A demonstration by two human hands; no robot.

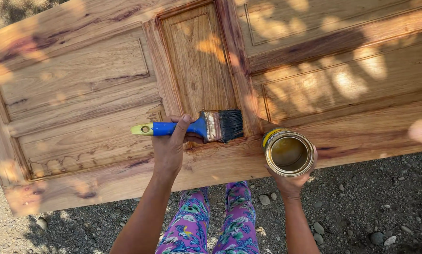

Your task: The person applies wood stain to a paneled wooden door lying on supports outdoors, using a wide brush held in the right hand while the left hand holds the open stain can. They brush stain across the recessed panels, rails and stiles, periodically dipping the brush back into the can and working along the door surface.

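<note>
Now left hand (168, 146) is closed around the blue-handled brush (206, 126), bristles lying at the lower right corner of the door's (79, 84) recessed middle panel (199, 61). Right hand (291, 181) cups an open can (288, 153) of finish from below, just off the door's near edge. Best to work bristles along the grain, press into the moulding corner, keep the can level. Gravel (361, 202) lies underneath.

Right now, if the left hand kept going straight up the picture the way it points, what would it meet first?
The left hand already grips the paintbrush. Past it, it would probably run along the recessed centre panel of the wooden door; how high it rides above the wood is unclear.
</note>
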